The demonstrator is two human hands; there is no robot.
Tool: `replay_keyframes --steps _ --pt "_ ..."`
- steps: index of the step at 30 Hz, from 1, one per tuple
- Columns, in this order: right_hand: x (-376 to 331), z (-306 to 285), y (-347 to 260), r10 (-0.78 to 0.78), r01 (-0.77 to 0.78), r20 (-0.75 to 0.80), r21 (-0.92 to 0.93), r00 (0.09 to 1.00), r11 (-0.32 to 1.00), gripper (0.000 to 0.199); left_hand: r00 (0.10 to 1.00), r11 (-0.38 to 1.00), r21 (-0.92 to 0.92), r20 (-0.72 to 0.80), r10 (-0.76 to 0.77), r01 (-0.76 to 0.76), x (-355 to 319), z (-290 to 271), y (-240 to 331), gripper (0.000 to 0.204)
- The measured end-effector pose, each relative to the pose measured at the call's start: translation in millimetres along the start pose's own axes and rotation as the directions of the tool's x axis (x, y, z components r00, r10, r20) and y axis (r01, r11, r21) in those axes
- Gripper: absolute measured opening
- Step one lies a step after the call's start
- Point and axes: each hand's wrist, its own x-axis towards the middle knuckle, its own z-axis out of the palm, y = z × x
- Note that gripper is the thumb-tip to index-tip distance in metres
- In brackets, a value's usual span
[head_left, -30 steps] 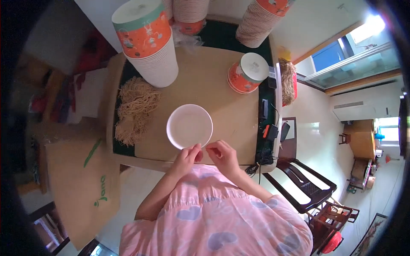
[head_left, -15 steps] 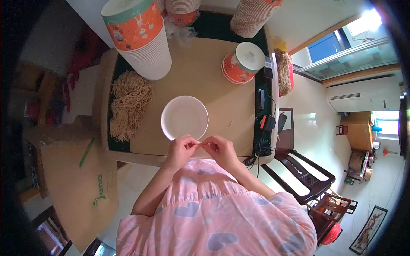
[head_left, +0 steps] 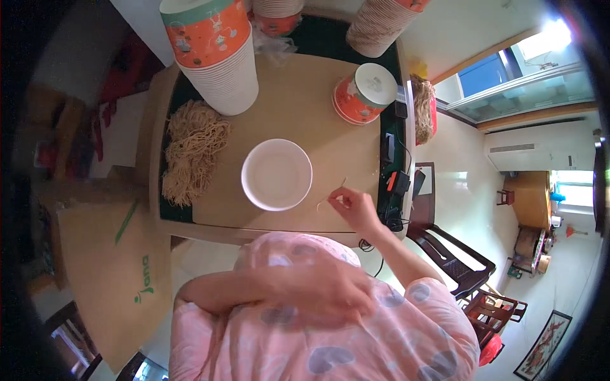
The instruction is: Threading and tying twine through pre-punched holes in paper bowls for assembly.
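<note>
My right hand (head_left: 356, 208) is over the table's front right part, its thumb and fingers pinched on a short piece of thin tan string (head_left: 320, 203). My left hand (head_left: 330, 289) lies across the front of my pink patterned top, and motion smears its fingers. A white paper bowl (head_left: 277, 175), open side up, stands on the brown cardboard left of my right hand. Further left is a loose heap of tan noodle-like strands (head_left: 194, 152).
Tall stacks of orange and white paper bowls (head_left: 229, 79) rise at the back left, with another stack (head_left: 381, 28) at the back right. A short upside-down stack (head_left: 365, 95) stands nearer. Chargers and cables (head_left: 398, 183) line the right edge. A dark wooden chair (head_left: 454, 257) is beyond.
My hands, together at the bowl's near side before, have parted. The right moved right with the string; the left swung down and across my body. The bowl has stayed on the cardboard.
</note>
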Motion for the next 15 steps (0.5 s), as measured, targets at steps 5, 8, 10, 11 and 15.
replay_keyframes --steps 5,8,10,11,15 --pt "8.3 -10.1 12.5 0.013 -0.013 0.003 -0.061 1.000 0.998 0.012 0.957 0.933 0.215 0.036 0.286 -0.287 50.2 35.4 3.3 0.013" --pt "1.0 -0.8 18.5 0.075 -0.072 0.074 -0.041 0.994 0.997 0.011 0.937 0.911 0.227 0.020 0.349 -0.344 53.2 48.2 -3.7 0.011" --pt "-1.1 2.6 20.8 0.061 -0.058 0.073 -0.044 0.995 0.997 0.011 0.947 0.939 0.126 0.018 0.322 -0.321 50.5 46.7 -1.8 0.009" --pt "-1.7 4.2 21.9 0.044 -0.040 0.075 -0.048 0.996 0.998 0.010 0.956 0.955 0.029 0.016 0.294 -0.294 49.5 43.9 0.7 0.008" --pt "2.9 15.8 40.8 0.052 -0.056 0.083 0.048 0.995 0.997 0.010 0.956 0.922 0.265 0.147 0.253 -0.284 51.8 37.8 2.7 0.010"
